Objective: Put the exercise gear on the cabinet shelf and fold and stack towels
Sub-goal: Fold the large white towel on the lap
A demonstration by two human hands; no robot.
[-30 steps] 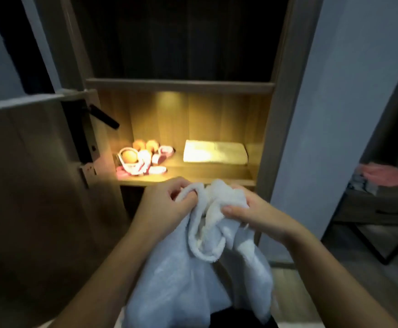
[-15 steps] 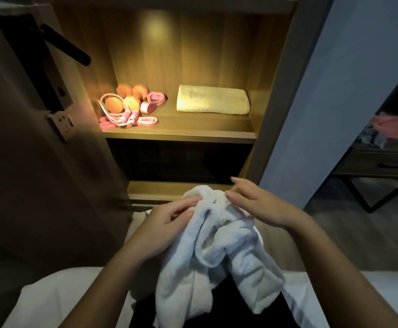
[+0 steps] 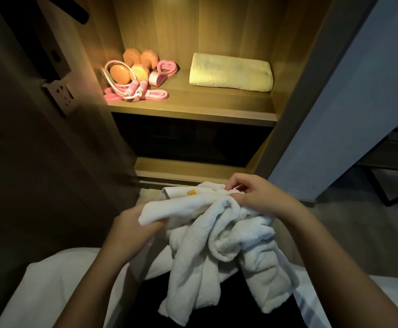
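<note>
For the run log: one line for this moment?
left hand: grips white towel | right hand: pinches white towel | folded towel: on shelf | exercise gear: on shelf

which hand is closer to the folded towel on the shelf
Right. The right hand grips the white towel almost straight below the folded towel; the left hand holds it lower and further left.

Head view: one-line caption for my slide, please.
Left hand and right hand grip a crumpled white towel below the lit shelf, where exercise gear lies left of a folded towel.
</note>
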